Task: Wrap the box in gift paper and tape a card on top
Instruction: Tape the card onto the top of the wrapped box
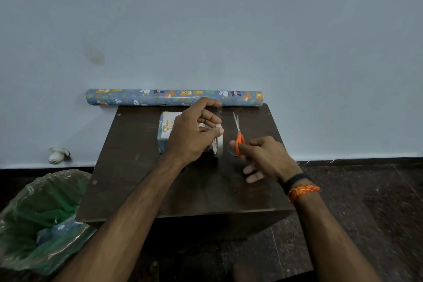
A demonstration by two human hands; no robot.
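A pale blue wall (206,18) backs the small dark wooden table (187,185) I'm looking down on, with a roll of gift paper (174,97) lying along its far edge against the wall. My left hand (192,133) holds the tape roll (217,139) upright, fingers curled about it and a clear strip pulled up from it, just in front of the wrapped box (163,142) with its card (168,126) on top (lettering partly hidden). My right hand (263,158) grips the orange-handled scissors (238,137), blades pointing away; a green plastic bag (43,217) sits on the floor at left.
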